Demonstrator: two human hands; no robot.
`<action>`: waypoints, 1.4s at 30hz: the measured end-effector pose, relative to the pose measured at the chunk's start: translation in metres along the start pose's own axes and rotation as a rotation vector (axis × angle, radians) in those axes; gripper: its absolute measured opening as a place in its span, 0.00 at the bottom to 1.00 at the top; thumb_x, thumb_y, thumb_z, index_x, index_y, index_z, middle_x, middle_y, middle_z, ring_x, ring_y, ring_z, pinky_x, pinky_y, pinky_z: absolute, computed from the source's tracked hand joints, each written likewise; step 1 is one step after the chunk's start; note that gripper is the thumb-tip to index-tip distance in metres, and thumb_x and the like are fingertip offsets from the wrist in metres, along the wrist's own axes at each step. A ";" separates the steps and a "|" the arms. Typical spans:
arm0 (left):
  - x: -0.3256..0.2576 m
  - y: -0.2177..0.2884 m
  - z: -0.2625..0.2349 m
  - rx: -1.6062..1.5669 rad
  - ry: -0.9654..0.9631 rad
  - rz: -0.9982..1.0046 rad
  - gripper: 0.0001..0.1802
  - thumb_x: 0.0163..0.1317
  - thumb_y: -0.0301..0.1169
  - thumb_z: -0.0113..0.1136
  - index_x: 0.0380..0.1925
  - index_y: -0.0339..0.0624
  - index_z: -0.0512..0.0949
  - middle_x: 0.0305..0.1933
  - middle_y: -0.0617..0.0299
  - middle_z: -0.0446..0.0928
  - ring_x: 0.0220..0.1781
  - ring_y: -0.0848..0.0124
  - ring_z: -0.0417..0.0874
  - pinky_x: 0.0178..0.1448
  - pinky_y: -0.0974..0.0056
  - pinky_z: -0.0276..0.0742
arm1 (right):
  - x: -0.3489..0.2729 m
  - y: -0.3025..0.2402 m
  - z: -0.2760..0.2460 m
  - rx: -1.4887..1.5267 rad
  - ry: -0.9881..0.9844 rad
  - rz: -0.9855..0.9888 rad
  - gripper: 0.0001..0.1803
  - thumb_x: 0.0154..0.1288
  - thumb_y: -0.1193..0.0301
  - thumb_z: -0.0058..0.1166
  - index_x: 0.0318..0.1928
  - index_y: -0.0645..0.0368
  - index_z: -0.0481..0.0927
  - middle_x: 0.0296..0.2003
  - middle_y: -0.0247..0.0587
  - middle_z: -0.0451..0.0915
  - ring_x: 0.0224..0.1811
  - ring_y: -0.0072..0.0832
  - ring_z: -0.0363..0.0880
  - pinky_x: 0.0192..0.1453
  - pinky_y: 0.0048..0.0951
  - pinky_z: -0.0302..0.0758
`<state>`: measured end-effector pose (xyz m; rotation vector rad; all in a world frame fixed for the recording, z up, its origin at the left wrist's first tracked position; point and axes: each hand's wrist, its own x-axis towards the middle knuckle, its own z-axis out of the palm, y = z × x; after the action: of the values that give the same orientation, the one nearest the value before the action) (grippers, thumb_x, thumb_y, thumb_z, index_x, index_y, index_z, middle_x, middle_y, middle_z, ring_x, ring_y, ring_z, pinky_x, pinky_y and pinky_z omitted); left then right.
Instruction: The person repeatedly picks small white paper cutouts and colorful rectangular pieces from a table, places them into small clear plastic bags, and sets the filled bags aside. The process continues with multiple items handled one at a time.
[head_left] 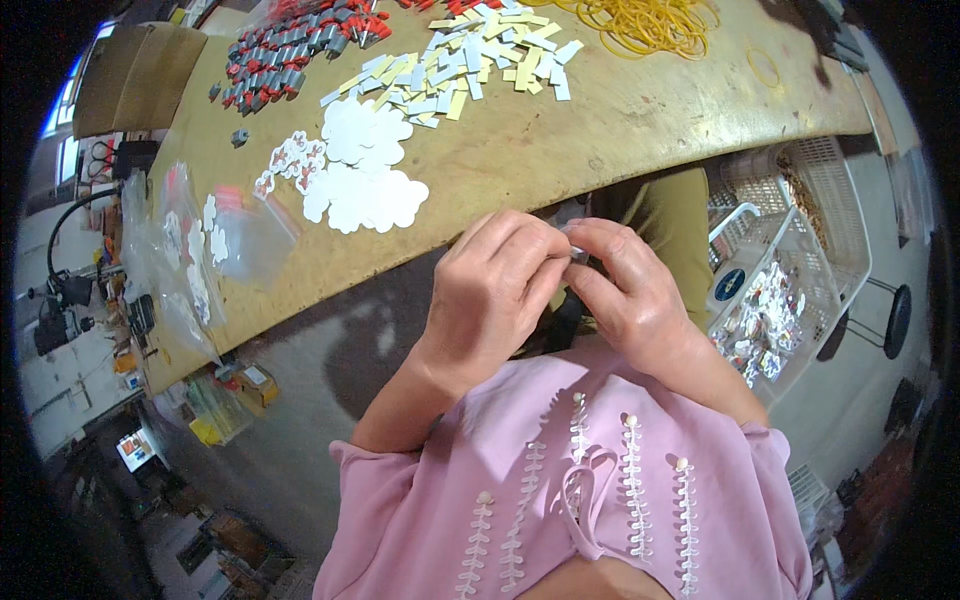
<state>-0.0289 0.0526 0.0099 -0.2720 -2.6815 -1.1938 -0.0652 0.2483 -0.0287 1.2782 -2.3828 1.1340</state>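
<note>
Above my lap, just off the table's near edge, my left hand (pixel 495 295) and my right hand (pixel 632 280) meet with their fingertips pinched. Between them a sliver of something small and greyish (pixel 577 253) shows; the fingers cover most of it, and I cannot tell its kind. Closest to my left hand on the table lie overlapping white scalloped cutouts (pixel 365 195). Beside these are small white cutouts with red printed marks (pixel 292 160). Farther back spreads a loose heap of pale yellow and white strips (pixel 470 65).
Rows of small grey and red parts (pixel 285 55) and a tangle of yellow rubber bands (pixel 650 22) lie along the table's (pixel 580 140) far side. Clear plastic bags (pixel 245 240) rest at its left. A white basket (pixel 835 230) holding shiny packets (pixel 765 320) stands at my right.
</note>
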 end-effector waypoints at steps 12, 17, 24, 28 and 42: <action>-0.012 -0.011 -0.022 0.105 -0.067 0.091 0.18 0.53 0.17 0.69 0.44 0.47 0.88 0.47 0.60 0.82 0.45 0.59 0.85 0.51 0.56 0.83 | 0.003 -0.005 0.002 0.010 -0.045 -0.009 0.12 0.62 0.77 0.67 0.45 0.69 0.84 0.55 0.54 0.81 0.60 0.52 0.84 0.61 0.46 0.85; -0.014 -0.023 -0.021 0.147 -0.111 0.114 0.17 0.54 0.16 0.67 0.42 0.45 0.88 0.49 0.57 0.83 0.48 0.57 0.85 0.53 0.55 0.83 | 0.007 -0.004 0.004 0.015 -0.088 -0.022 0.12 0.62 0.77 0.66 0.46 0.69 0.84 0.56 0.54 0.81 0.60 0.52 0.84 0.61 0.46 0.85; -0.004 -0.039 -0.060 0.063 0.158 -0.009 0.11 0.58 0.18 0.72 0.41 0.39 0.86 0.39 0.54 0.84 0.41 0.53 0.86 0.47 0.55 0.83 | 0.011 -0.002 0.002 -0.038 -0.102 -0.038 0.16 0.57 0.75 0.63 0.47 0.66 0.84 0.54 0.53 0.83 0.60 0.52 0.84 0.63 0.48 0.83; 0.011 -0.068 -0.087 0.167 0.072 -0.051 0.07 0.66 0.24 0.71 0.43 0.39 0.85 0.42 0.52 0.85 0.41 0.56 0.88 0.46 0.56 0.84 | 0.015 -0.006 -0.002 -0.047 -0.138 -0.030 0.17 0.55 0.75 0.61 0.47 0.64 0.85 0.47 0.48 0.82 0.53 0.48 0.84 0.58 0.49 0.80; 0.037 -0.246 -0.235 0.751 0.204 -0.528 0.16 0.71 0.30 0.63 0.56 0.40 0.83 0.49 0.52 0.86 0.52 0.59 0.88 0.57 0.57 0.83 | 0.006 -0.003 -0.011 -0.039 -0.173 0.025 0.16 0.56 0.74 0.61 0.46 0.62 0.85 0.44 0.44 0.81 0.52 0.44 0.83 0.54 0.44 0.79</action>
<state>-0.1013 -0.2816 -0.0024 0.6565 -2.8482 -0.1921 -0.0680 0.2510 -0.0168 1.3894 -2.5366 1.0155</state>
